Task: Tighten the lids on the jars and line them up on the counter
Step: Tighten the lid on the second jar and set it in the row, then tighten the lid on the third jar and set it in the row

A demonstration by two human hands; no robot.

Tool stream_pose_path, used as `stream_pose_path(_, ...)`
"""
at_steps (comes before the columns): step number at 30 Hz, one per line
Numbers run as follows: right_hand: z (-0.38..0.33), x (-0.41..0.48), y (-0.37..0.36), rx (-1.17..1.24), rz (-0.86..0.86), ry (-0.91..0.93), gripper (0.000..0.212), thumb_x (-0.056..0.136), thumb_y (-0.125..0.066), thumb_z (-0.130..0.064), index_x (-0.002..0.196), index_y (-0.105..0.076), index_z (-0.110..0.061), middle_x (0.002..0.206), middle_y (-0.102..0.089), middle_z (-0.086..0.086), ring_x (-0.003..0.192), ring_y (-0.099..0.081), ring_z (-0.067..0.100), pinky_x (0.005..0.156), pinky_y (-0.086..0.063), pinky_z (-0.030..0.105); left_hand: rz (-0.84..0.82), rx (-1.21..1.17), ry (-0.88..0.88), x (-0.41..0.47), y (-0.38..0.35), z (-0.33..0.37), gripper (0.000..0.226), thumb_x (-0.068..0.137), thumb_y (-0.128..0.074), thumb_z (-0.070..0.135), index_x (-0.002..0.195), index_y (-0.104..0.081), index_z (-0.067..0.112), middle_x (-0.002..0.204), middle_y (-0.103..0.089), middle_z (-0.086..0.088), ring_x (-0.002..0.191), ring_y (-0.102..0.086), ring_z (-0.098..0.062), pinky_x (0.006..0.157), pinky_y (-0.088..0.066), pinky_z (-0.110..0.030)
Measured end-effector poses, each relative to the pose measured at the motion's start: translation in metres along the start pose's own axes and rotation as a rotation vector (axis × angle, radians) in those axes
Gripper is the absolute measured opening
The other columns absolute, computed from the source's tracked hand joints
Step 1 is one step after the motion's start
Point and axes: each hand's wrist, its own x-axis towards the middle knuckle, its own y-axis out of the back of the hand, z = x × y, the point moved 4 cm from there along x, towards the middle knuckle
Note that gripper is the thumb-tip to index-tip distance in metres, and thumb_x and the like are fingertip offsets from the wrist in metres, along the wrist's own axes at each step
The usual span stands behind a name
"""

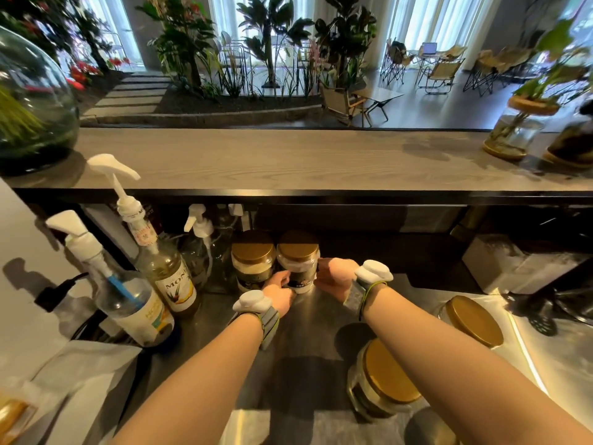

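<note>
a raised wooden bar top (288, 159) spans the view above the steel counter (308, 319), its dark front edge overhanging the jars at the back. left: two monin syrup bottles with white pumps, the nearer (134, 303) and the farther (167, 271), and a clear pump bottle (199, 248) behind them. on the bar top, a glass globe terrarium (29, 104) at far left and a planted glass jar (516, 130) at far right. four gold-lidded jars: a near jar (382, 380) with dark contents, a far-right jar (471, 319), a back jar (253, 261) holding pale powder, touching the held jar (298, 261), white inside, lid on. left hand (280, 289) and right hand (333, 277) wrap its lower body from either side, fingers curled closed against it.
</note>
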Motion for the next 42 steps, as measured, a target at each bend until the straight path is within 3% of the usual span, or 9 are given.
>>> stream_pose_path(4, -0.001, -0.040, 0.009, 0.023, 0.009, 0.016, 0.038, 0.095, -0.051, -0.010, 0.128, -0.051, 0.007, 0.093, -0.059, 0.010, 0.077, -0.058, 0.017, 0.074, -0.051, 0.027, -0.012, 0.094, -0.122, -0.030, -0.008, 0.005, 0.054, 0.088, -0.054, 0.002, 0.136, -0.045, 0.024, 0.141, -0.050, -0.007, 0.130, -0.048, -0.025, 0.112, -0.037, -0.040)
stream_pose_path(6, -0.005, -0.070, 0.013, -0.015, -0.015, 0.055, 0.029, 0.096, -0.051, -0.011, 0.118, -0.059, 0.006, 0.088, -0.063, 0.010, 0.082, -0.061, 0.019, 0.079, -0.052, 0.029, -0.037, 0.079, -0.160, -0.048, -0.014, 0.009, 0.049, 0.090, -0.055, 0.001, 0.136, -0.047, 0.014, 0.128, -0.054, 0.001, 0.122, -0.050, -0.018, 0.111, -0.038, -0.038)
stream_pose_path(9, -0.009, -0.109, 0.029, -0.177, 0.011, 0.132, 0.025, 0.096, -0.054, -0.015, 0.113, -0.063, 0.001, 0.104, -0.063, 0.014, 0.100, -0.061, 0.024, 0.089, -0.053, 0.034, -0.098, 0.087, -0.203, -0.070, -0.026, 0.012, 0.046, 0.091, -0.053, -0.005, 0.136, -0.045, 0.005, 0.122, -0.055, 0.000, 0.119, -0.051, -0.014, 0.107, -0.039, -0.031)
stream_pose_path(13, 0.001, -0.149, 0.054, -0.475, 0.093, 0.181, 0.028, 0.095, -0.055, -0.024, 0.116, -0.063, -0.006, 0.112, -0.063, 0.016, 0.094, -0.058, 0.019, 0.070, -0.049, 0.024, -0.208, 0.146, -0.200, -0.098, -0.045, 0.002, 0.052, 0.091, -0.050, -0.008, 0.140, -0.041, 0.007, 0.141, -0.049, -0.009, 0.133, -0.045, -0.022, 0.108, -0.037, -0.029)
stream_pose_path(16, 0.009, -0.170, 0.070, -0.721, 0.179, 0.225, 0.032, 0.094, -0.056, -0.032, 0.119, -0.061, -0.013, 0.114, -0.065, 0.009, 0.098, -0.060, 0.017, 0.073, -0.050, 0.026, -0.302, 0.113, -0.165, -0.111, -0.061, -0.012, 0.056, 0.088, -0.054, -0.011, 0.140, -0.040, 0.007, 0.145, -0.044, -0.013, 0.136, -0.041, -0.025, 0.111, -0.037, -0.037)
stream_pose_path(22, 0.041, -0.187, 0.088, -0.912, 0.223, 0.142, 0.052, 0.088, -0.061, -0.042, 0.133, -0.047, -0.020, 0.134, -0.053, 0.002, 0.120, -0.054, 0.022, 0.093, -0.049, 0.033, -0.414, 0.357, -0.145, -0.118, -0.089, -0.047, 0.092, 0.072, -0.082, 0.020, 0.146, -0.028, 0.016, 0.147, -0.042, -0.005, 0.136, -0.042, -0.024, 0.111, -0.039, -0.040)
stream_pose_path(29, 0.067, -0.190, 0.091, -1.004, 0.307, 0.173, 0.064, 0.086, -0.062, -0.047, 0.138, -0.039, -0.018, 0.136, -0.051, 0.006, 0.121, -0.053, 0.024, 0.095, -0.049, 0.035, -0.385, 0.316, -0.122, -0.122, -0.127, -0.071, 0.131, 0.042, -0.094, 0.039, 0.148, -0.021, 0.018, 0.147, -0.040, -0.003, 0.137, -0.040, -0.024, 0.111, -0.039, -0.043)
stream_pose_path(34, 0.077, -0.185, 0.089, -0.950, 0.329, 0.162, 0.062, 0.086, -0.063, -0.046, 0.136, -0.041, -0.018, 0.134, -0.052, 0.005, 0.119, -0.054, 0.022, 0.092, -0.049, 0.032, -0.305, 0.192, -0.166, -0.123, -0.146, -0.077, 0.126, 0.033, -0.092, 0.050, 0.140, -0.032, 0.020, 0.136, -0.049, 0.001, 0.127, -0.050, -0.020, 0.106, -0.045, -0.041)
stream_pose_path(42, 0.080, -0.186, 0.088, -0.963, 0.374, 0.194, 0.063, 0.084, -0.063, -0.048, 0.135, -0.043, -0.018, 0.133, -0.054, 0.004, 0.118, -0.055, 0.022, 0.095, -0.050, 0.035, -0.241, 0.164, -0.173, -0.114, -0.159, -0.082, 0.117, 0.030, -0.085, 0.064, 0.130, -0.031, 0.038, 0.125, -0.053, 0.009, 0.115, -0.055, -0.014, 0.099, -0.051, -0.040)
